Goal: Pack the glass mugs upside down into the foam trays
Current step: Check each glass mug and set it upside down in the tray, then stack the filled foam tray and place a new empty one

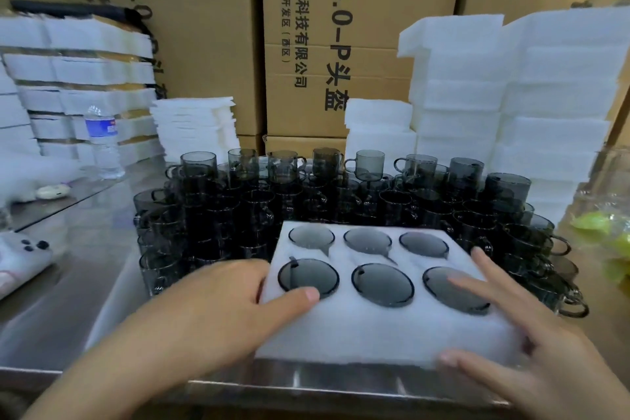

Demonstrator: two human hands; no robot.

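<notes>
A white foam tray [371,334] lies at the front of the steel table, and every one of its round holes holds a smoked glass mug upside down [382,284]. My left hand [218,303] grips the tray's left edge, thumb on top beside the near-left mug. My right hand [531,334] rests on the tray's right side, fingers spread over the near-right mug, thumb at the front edge. Behind the tray stands a crowd of loose smoked glass mugs [259,204], stacked in layers.
Stacks of white foam trays [511,95] rise at the back right, more foam [194,126] at the back left. A water bottle [102,143] stands left. Cardboard boxes [306,44] form the back wall. A white device [24,256] lies far left, yellow-green items [603,232] right.
</notes>
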